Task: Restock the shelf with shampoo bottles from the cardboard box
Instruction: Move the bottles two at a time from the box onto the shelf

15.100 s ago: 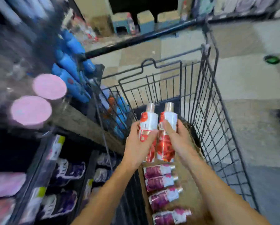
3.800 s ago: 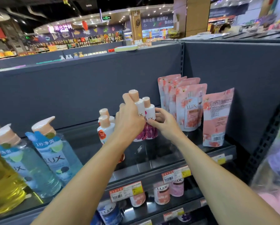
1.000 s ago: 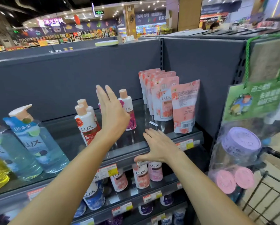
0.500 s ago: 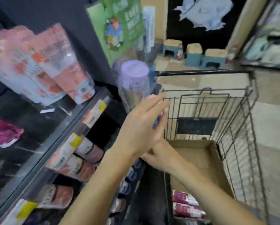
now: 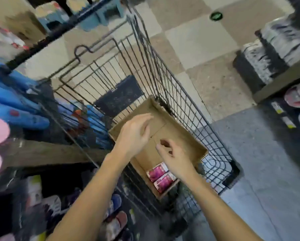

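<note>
No readable text anywhere.
The labels on the two pink-and-white shampoo bottles (image 5: 160, 177) in the brown cardboard box (image 5: 184, 133) are too blurred to read.

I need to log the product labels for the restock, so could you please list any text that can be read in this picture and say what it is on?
No text can be read in this picture.
Shampoo bottles in the cardboard box: pink and white labels, print blurred.
Shelf price tags on the right: too small and blurred.
Green floor sticker: nothing legible.
Packs on the lower left shelf: blurred.

Empty hands (image 5: 156, 143) hover over cardboard box (image 5: 189, 136) holding two bottles (image 5: 160, 177).
</note>
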